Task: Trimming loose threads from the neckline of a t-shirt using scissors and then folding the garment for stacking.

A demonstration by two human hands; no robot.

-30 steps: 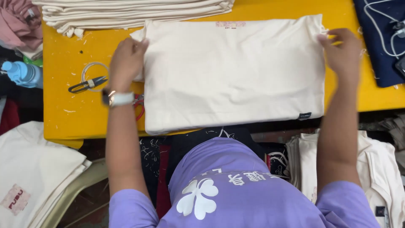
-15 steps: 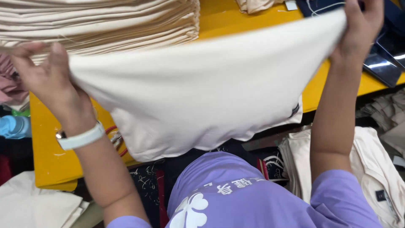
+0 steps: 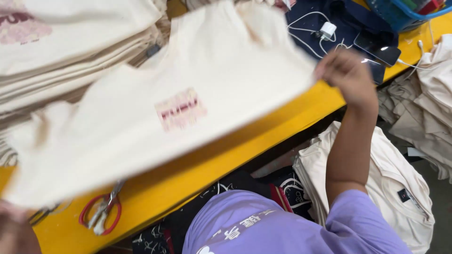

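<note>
A folded cream shirt [image 3: 155, 113] with a pink printed patch hangs in the air above the yellow table [image 3: 245, 150], tilted and blurred. My right hand [image 3: 346, 77] grips its right edge. My left hand [image 3: 16, 230] shows only at the bottom left corner, under the shirt's lower left end; its fingers are hidden by the cloth. A tall stack of folded cream shirts [image 3: 61, 51] lies at the upper left, behind the lifted one.
Red-handled scissors [image 3: 101, 214] lie on the table near its front edge. A dark blue cloth [image 3: 325, 19] at top right carries phones [image 3: 379, 54] and a white charger with cables. Cream garments pile up at right [image 3: 423, 103] and below the table [image 3: 395, 188].
The shirt lay flat on the table a second ago. Both hands lifted it and swung it left toward the stack; the view has turned with it.
</note>
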